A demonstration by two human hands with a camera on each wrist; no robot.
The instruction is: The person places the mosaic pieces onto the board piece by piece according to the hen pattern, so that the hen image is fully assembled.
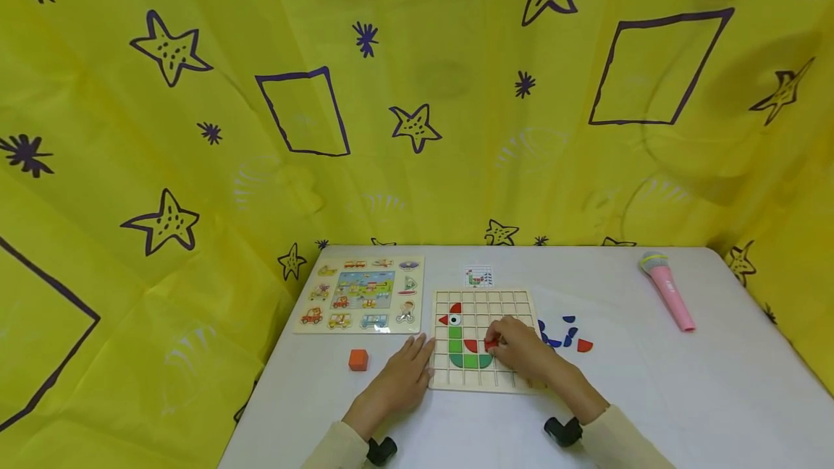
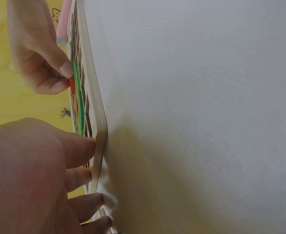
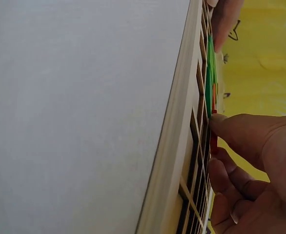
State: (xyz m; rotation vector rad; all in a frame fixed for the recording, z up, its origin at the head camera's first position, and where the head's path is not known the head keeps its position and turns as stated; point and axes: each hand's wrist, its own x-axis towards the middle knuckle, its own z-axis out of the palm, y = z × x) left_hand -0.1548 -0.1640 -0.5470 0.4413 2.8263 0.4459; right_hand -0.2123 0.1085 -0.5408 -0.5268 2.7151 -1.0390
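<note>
A wooden grid board (image 1: pixel 508 302) lies on the table, bearing a bird figure of flat pieces: green squares (image 1: pixel 455 339), a white eye piece (image 1: pixel 455 320), a small red triangle (image 1: pixel 444 320) and red quarter-circles. My right hand (image 1: pixel 517 346) pinches a red piece (image 3: pixel 214 142) between thumb and fingers, low over the grid. It sits just right of a red quarter-circle (image 1: pixel 470 345) in the figure; my fingers partly hide its outline. Beside the board's left edge, my left hand (image 1: pixel 405 373) touches the rim with extended fingers.
Behind the board lies a small pattern card (image 1: pixel 478 276). Several blue pieces (image 1: pixel 569 319) and a red quarter-circle (image 1: pixel 585 345) are loose to the right. A picture puzzle (image 1: pixel 417 295) and an orange cube (image 1: pixel 358 360) are at left, a pink toy microphone (image 1: pixel 671 295) at far right.
</note>
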